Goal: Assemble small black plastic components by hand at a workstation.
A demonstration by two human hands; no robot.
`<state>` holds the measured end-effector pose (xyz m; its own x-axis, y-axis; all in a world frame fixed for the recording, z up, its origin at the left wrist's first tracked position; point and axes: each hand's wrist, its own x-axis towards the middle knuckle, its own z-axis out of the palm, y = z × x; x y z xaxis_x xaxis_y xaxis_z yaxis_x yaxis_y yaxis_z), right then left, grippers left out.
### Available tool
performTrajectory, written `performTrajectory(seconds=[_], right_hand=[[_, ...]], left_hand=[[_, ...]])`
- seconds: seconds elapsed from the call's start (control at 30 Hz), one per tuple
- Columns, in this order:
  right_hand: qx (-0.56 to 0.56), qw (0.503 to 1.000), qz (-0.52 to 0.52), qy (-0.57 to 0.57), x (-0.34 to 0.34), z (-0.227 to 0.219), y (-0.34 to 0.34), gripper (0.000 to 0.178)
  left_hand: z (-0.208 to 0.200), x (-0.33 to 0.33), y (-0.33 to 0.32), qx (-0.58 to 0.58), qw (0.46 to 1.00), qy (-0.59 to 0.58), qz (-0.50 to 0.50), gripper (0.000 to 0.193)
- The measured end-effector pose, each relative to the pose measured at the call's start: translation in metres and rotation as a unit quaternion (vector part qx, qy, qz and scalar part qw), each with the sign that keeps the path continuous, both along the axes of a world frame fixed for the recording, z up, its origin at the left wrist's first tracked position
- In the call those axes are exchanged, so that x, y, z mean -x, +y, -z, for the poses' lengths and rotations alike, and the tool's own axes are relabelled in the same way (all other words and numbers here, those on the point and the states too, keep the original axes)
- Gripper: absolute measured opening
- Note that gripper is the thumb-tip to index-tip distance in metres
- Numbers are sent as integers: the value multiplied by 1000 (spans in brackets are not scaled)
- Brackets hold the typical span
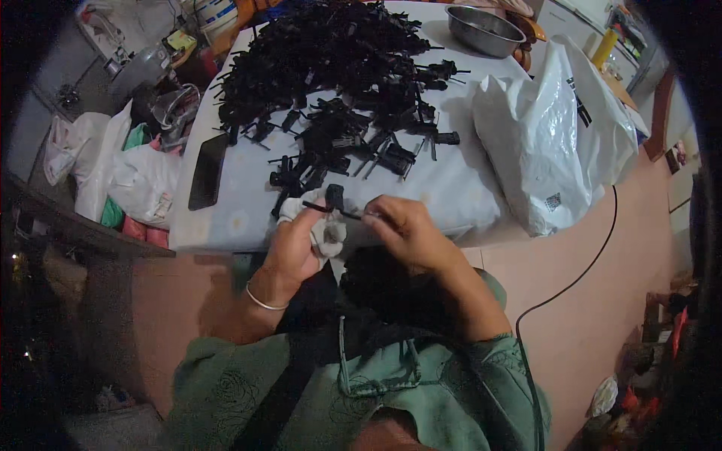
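Observation:
Close to the table's near edge, my left hand [292, 246] is closed around a small black plastic part [335, 197] with a dark rod sticking out sideways. White cloth or glove material [329, 239] covers some of its fingers. My right hand [410, 229] pinches at the rod's right end; its fingertips hide what exactly lies between them. Just beyond both hands, a large heap of similar black plastic parts [301, 71] with thin rods spreads over the far half of the table. Several looser parts [395, 159] lie at the heap's near side.
A pale-covered table [451, 203] bears a black phone-like slab [207, 173] at left and a metal basin [485, 34] at far right. A large white plastic bag [526, 143] stands on the right. Filled bags [143, 184] sit left of the table. A black cable [575, 282] runs down the right side.

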<state>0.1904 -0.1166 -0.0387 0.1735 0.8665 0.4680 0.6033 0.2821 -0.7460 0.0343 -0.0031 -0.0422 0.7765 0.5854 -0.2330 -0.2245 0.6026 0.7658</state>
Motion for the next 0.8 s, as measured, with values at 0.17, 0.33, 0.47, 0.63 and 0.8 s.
performTrajectory(seconds=[0.17, 0.33, 0.47, 0.63, 0.8], right_hand=[[-15, 999, -19, -42, 4, 9, 1, 14], [-41, 997, 56, -13, 19, -5, -1, 20], [63, 965, 46, 250, 15, 13, 7, 23], [36, 983, -24, 178, 15, 4, 4, 26], [35, 990, 23, 133, 25, 16, 6, 28]], left_hand=[[-9, -15, -6, -77, 996, -2, -50, 12], [-13, -15, -21, -468, 877, 99, -47, 12], [-22, -10, -32, -366, 922, 111, 51, 13], [-12, -9, -23, -506, 857, 96, -17, 17], [-20, -10, -29, -620, 765, 170, -36, 24]])
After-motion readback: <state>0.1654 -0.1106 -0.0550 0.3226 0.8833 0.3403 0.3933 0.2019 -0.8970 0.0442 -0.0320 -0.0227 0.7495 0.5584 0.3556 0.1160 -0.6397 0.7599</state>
